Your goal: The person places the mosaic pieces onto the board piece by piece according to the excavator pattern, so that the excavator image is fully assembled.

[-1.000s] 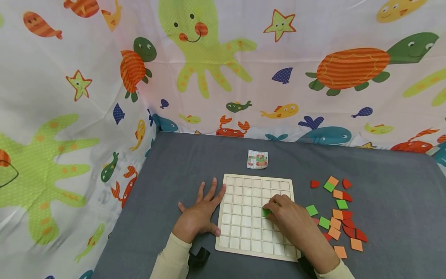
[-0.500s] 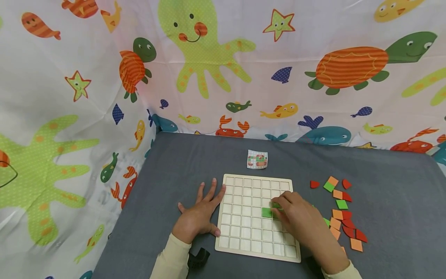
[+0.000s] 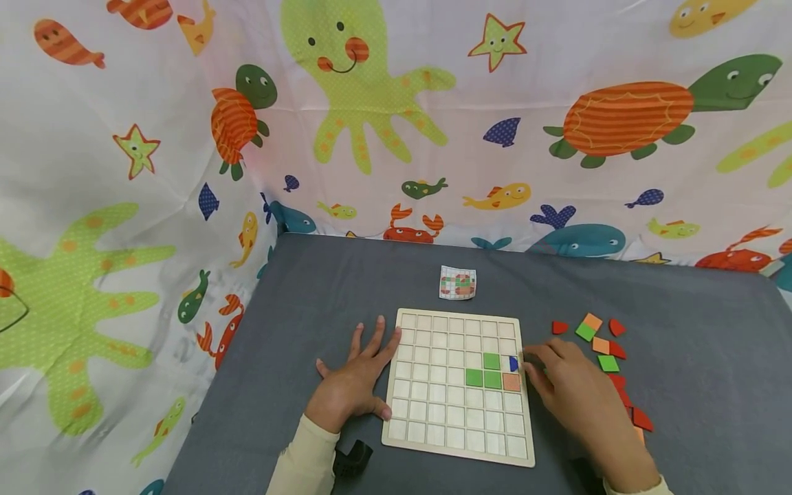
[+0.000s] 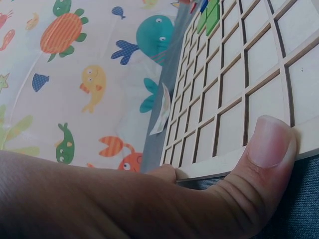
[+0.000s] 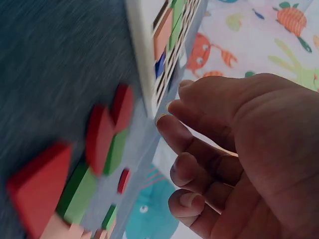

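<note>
A pale wooden grid board [image 3: 427, 412] lies on the grey cloth. Three green square tiles [image 3: 474, 377], an orange tile [image 3: 511, 381] and a small blue piece [image 3: 513, 364] sit in its cells near the right edge. My left hand [image 3: 353, 388] is spread along the board's left edge; in the left wrist view its thumb [image 4: 269, 142] presses on the frame. Just off the right edge hovers my right hand [image 3: 569, 392], fingers loosely bent. Nothing shows between its thumb and fingers in the right wrist view.
Loose red pieces [image 3: 641, 419], green tiles [image 3: 608, 363] and orange tiles [image 3: 601, 345] lie right of the board, some hidden by my right hand and forearm. Behind the board is a small printed grid card [image 3: 458, 282]. A sea-animal curtain [image 3: 396, 124] hangs behind the table.
My right hand has moved right, off the board's cells. The green tiles, the orange tile and the blue piece now show uncovered. The left hand has stayed still.
</note>
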A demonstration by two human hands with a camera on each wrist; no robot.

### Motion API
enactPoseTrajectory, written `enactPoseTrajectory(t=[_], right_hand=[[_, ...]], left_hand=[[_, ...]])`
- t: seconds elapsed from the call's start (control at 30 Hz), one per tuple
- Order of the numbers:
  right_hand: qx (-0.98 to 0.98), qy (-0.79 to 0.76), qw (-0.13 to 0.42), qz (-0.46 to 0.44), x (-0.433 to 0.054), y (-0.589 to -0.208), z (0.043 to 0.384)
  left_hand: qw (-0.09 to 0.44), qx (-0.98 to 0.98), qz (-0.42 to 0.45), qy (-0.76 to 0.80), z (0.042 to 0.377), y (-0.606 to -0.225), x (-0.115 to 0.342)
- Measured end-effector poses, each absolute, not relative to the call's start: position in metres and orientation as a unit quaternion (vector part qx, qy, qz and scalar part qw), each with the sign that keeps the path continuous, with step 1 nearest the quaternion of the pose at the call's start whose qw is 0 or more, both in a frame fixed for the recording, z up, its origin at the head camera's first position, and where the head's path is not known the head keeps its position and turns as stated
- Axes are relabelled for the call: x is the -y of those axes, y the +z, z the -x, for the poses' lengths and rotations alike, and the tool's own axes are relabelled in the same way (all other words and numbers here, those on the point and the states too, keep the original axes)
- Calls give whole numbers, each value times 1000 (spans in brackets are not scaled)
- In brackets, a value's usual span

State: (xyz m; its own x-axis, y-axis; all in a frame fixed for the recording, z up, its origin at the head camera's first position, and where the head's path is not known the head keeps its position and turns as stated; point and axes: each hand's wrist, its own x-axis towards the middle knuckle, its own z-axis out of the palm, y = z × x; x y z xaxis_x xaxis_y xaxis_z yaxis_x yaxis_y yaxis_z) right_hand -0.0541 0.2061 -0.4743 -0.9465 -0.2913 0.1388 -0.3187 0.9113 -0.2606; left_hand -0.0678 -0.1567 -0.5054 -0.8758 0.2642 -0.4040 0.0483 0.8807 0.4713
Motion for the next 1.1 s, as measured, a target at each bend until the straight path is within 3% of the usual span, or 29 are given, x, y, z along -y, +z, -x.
enactPoseTrajectory(t=[0.27, 0.57, 1.1], right_hand=[[980, 159, 29, -116, -228, -477, 49], [984, 148, -28, -91, -235, -482, 45], [984, 149, 0, -101, -244, -484, 47]], left_hand=[[237, -941, -83, 229, 59, -460, 148], [239, -941, -82, 224, 57, -460, 149], [239, -941, -81, 224, 60, -460, 147]])
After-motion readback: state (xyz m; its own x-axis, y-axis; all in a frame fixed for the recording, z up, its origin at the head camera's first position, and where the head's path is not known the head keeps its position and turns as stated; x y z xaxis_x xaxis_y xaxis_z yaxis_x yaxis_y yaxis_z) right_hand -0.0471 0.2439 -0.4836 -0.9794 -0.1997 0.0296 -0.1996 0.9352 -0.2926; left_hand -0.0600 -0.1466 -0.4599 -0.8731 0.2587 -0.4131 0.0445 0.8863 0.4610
